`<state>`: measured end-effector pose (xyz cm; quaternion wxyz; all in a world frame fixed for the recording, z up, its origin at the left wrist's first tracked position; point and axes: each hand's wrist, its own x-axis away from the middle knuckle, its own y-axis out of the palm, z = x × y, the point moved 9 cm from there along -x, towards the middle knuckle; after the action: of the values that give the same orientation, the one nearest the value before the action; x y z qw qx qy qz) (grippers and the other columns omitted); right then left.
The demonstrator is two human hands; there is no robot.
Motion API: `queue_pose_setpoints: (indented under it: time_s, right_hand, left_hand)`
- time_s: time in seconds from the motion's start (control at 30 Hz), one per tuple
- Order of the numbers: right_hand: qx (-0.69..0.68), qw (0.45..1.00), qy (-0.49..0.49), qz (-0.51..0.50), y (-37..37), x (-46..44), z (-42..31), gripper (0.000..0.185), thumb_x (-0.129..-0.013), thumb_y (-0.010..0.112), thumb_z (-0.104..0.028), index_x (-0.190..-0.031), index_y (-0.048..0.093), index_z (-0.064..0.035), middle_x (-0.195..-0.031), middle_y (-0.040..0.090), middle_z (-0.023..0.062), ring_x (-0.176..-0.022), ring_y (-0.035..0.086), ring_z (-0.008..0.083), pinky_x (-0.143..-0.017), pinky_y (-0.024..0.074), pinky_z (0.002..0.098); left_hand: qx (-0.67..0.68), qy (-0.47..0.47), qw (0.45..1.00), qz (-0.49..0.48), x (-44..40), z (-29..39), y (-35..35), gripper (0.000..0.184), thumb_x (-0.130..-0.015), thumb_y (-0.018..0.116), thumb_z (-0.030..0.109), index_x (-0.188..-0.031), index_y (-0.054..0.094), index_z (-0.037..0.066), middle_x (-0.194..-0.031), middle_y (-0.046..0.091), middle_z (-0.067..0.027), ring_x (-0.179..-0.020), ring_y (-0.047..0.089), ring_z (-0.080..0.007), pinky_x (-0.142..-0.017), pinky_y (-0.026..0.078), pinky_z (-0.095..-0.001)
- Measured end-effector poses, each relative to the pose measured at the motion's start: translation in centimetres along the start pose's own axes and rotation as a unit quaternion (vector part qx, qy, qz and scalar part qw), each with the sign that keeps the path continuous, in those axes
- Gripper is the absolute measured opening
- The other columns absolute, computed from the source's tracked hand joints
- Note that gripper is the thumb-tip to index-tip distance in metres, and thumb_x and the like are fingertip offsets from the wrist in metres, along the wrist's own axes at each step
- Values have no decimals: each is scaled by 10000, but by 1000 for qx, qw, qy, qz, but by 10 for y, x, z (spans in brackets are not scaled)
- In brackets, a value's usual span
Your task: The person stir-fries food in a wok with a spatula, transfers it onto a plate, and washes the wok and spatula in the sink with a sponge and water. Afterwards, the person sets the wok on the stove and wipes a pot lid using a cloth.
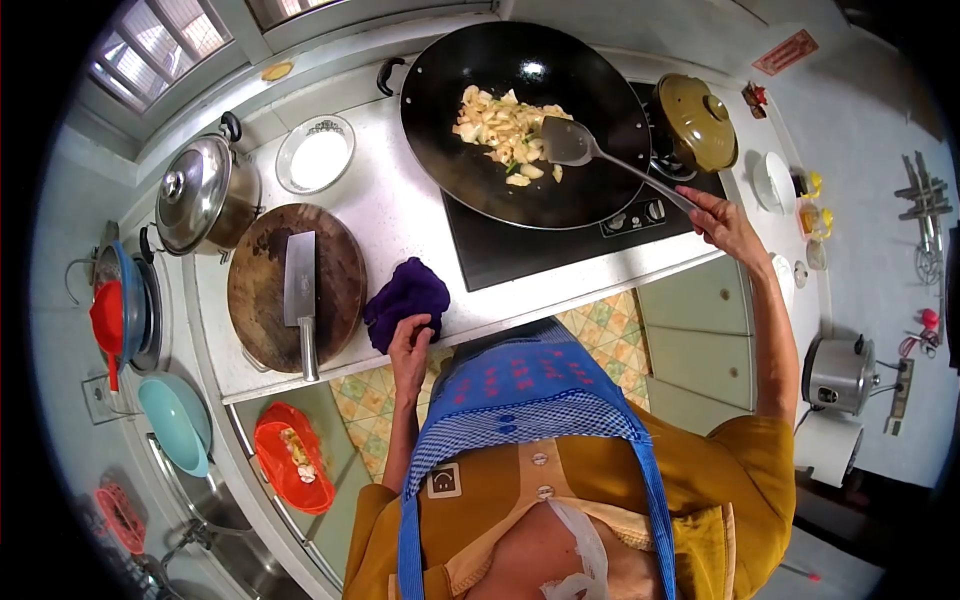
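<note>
The bench's (385, 225) front edge has my left hand (408, 352) at a cloth (408, 295), grip unclear. My right hand (728, 228) clasps the spatula (569, 143); chopped food (497, 122) is in the wok (560, 200), unplated.

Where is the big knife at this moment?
In the head view, the knife lies on the round wooden board, at left, between the steel pot and the purple cloth.

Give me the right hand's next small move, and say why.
I'd probably nudge the stray pieces back to the heap of food with the spatula: they lie apart on the wok's near side, its blade is close to them, and the right hand holds its handle.
</note>
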<state>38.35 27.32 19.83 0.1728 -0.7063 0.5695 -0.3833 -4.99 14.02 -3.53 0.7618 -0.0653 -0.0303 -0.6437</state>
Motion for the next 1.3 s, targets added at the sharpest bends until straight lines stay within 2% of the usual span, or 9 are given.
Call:
queue_pose_setpoints:
  time_s: [0.17,0.3,0.4,0.5,0.63,0.77,0.93,1.03,1.3]
  right_hand:
    - [195,974,-101,63,-9,9,-47,390,-788,538,-49,-1172,530,-118,-749,572,172,-496,407,213,-547,406,318]
    - [167,971,-159,61,-8,2,-62,377,-795,525,-44,-1164,537,-118,-728,565,185,-501,406,222,-556,407,317]
    - [261,962,-78,23,-3,-4,-61,369,-797,520,-38,-1156,544,-116,-768,585,195,-523,467,222,-587,425,317]
    - [181,966,-183,-17,-12,-3,-67,397,-770,530,16,-1147,550,-109,-893,626,147,-692,582,229,-683,461,303]
    - [269,952,-140,-50,-37,0,-79,386,-774,527,20,-1133,562,-118,-973,626,118,-750,595,226,-720,472,316]
    - [260,928,-267,-11,-38,-8,-93,389,-762,535,19,-1115,580,-138,-906,637,131,-620,573,222,-637,466,307]
    - [300,925,-219,-77,-16,-39,-89,381,-759,526,20,-1104,585,-130,-757,618,162,-495,505,235,-557,436,313]
    - [285,856,-432,15,4,-45,-111,371,-756,536,-5,-1106,579,-121,-641,566,172,-477,453,271,-534,410,350]
    - [267,902,-339,-32,-25,-54,-109,345,-773,538,-11,-1101,583,-107,-781,617,174,-499,541,229,-554,451,342]
  left_hand:
    - [6,-5,1000,-1,0,-2,1,177,-769,541,5,-939,590,-1,-913,551,-51,-803,525,-128,-707,427,-229]
    - [-1,-12,1000,-4,2,0,4,182,-767,540,3,-943,588,0,-907,554,-47,-804,526,-126,-705,424,-224]
    - [-15,-12,1000,-4,4,4,6,183,-765,541,1,-943,587,0,-901,556,-44,-800,526,-124,-698,420,-221]
    - [-13,-13,1000,11,8,7,8,182,-764,539,-4,-940,588,3,-895,553,-40,-799,522,-122,-698,414,-218]
    - [-17,-10,1000,19,9,3,15,185,-771,535,-7,-948,586,12,-902,544,-36,-798,514,-120,-701,409,-217]
    - [-17,1,999,36,9,0,29,184,-779,534,-3,-957,580,12,-911,531,-32,-780,501,-111,-680,398,-208]
    - [23,-18,998,59,18,6,53,183,-783,531,1,-961,576,14,-918,522,-26,-772,491,-98,-668,391,-205]
    - [30,-29,996,75,26,4,61,188,-787,527,1,-969,573,17,-917,518,-23,-770,489,-95,-664,391,-205]
    - [32,-52,991,119,46,7,73,186,-798,513,2,-974,571,15,-906,520,-27,-774,497,-97,-676,398,-209]
